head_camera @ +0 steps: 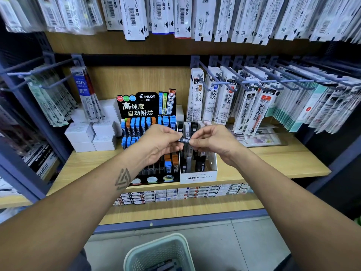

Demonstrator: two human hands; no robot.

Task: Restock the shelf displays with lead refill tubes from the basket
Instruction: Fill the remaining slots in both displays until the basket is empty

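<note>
Small dark lead refill tube (183, 140) pinched crosswise by fingers of left hand (160, 140) and right hand (212, 140), just above white cardboard MONO display box (198, 176).

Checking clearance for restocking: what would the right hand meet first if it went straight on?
Probably the left hand: the right hand points leftward along the small dark tube both pinch. Depth unclear.
</note>
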